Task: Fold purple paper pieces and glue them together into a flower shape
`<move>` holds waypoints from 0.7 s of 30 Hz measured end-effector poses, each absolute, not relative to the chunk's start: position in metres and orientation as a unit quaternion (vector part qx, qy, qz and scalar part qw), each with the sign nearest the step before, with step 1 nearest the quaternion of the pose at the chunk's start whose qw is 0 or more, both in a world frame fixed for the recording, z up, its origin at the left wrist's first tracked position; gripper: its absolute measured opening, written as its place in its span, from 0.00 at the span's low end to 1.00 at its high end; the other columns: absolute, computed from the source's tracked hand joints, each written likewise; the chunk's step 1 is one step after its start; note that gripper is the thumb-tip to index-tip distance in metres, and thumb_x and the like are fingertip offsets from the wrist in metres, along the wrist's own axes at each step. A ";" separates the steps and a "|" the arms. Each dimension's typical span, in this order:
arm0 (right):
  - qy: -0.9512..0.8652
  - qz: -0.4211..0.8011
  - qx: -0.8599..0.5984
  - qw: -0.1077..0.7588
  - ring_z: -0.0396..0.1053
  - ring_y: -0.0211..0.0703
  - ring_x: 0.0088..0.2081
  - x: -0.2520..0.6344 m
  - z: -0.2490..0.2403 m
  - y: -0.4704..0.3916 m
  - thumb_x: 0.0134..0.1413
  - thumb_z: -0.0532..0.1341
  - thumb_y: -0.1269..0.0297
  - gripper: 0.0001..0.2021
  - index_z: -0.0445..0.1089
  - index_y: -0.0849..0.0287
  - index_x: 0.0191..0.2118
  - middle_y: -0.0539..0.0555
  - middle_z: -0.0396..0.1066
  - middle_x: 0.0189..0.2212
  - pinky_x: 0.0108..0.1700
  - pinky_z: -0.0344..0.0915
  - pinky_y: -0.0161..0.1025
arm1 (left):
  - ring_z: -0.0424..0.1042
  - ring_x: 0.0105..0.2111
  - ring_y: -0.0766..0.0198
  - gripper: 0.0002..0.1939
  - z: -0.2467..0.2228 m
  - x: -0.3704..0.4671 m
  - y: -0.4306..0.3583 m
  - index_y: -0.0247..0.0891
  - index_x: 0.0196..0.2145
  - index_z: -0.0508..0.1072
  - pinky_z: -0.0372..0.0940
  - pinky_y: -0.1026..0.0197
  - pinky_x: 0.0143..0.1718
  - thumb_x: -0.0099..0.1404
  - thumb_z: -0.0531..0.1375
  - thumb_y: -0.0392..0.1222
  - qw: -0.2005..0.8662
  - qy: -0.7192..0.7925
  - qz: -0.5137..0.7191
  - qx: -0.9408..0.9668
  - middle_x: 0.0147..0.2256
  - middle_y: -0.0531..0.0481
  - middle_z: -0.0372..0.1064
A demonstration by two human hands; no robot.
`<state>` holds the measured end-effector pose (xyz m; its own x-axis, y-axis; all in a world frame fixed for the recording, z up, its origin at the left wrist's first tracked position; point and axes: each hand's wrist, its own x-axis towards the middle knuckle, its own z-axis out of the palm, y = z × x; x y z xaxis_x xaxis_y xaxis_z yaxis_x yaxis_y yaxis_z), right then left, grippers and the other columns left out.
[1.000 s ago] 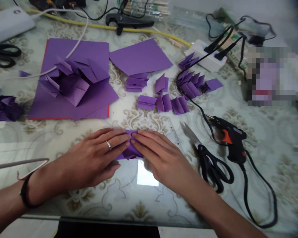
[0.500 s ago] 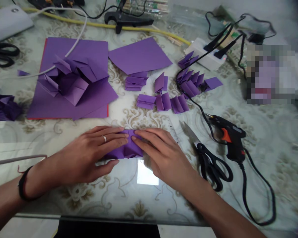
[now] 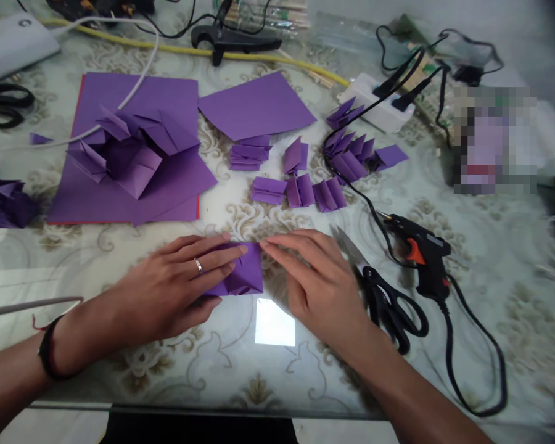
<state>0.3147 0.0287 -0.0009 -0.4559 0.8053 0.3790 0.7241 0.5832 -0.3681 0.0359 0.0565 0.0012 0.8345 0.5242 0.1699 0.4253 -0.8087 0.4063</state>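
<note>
A folded purple paper piece [image 3: 246, 274] lies on the table in front of me. My left hand [image 3: 185, 277] rests flat over its left part, fingers stretched out, thumb along the near edge. At the piece's far right corner, the fingertips of my right hand [image 3: 312, 271] come together on the paper's edge; its thumb is mostly hidden. Beyond my hands, several small folded purple pieces [image 3: 268, 190] stand in loose groups. An open purple folded-paper shape [image 3: 134, 166] sits on a stack of purple sheets [image 3: 176, 92] at the left.
Right of my right hand lie black-handled scissors [image 3: 391, 302] and a black hot glue gun [image 3: 419, 250] with a looping cord. A white power strip [image 3: 374, 102] stands behind. Further back are a yellow cable [image 3: 176, 46] and a black clamp [image 3: 235, 42]. More scissors [image 3: 7, 102] lie far left.
My right hand has moved right, off the paper's middle to its far right corner. My left fingers have slid slightly right over the paper. The view has shifted a little.
</note>
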 end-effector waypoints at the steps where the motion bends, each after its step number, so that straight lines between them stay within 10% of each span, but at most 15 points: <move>1: -0.845 0.070 -0.458 0.267 0.73 0.55 0.51 0.315 0.000 0.029 0.64 0.54 0.84 0.24 0.78 0.59 0.56 0.61 0.80 0.49 0.54 0.75 0.57 | 0.63 0.72 0.48 0.26 0.000 0.036 0.056 0.40 0.67 0.69 0.61 0.43 0.72 0.74 0.62 0.38 0.182 0.257 0.135 0.940 0.70 0.45 0.67; 21: -0.836 0.052 -0.501 0.217 0.68 0.59 0.48 0.317 -0.004 0.029 0.61 0.57 0.83 0.23 0.79 0.58 0.55 0.61 0.77 0.47 0.49 0.69 0.58 | 0.65 0.71 0.47 0.23 0.000 0.038 0.053 0.39 0.65 0.70 0.61 0.43 0.70 0.74 0.61 0.40 0.141 0.264 0.119 0.947 0.69 0.44 0.69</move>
<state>0.3175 0.0288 -0.0042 -0.4046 0.8604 0.3100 0.8152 0.4929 -0.3041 0.0376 0.0527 -0.0003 0.8323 0.5336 0.1501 0.4665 -0.8205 0.3304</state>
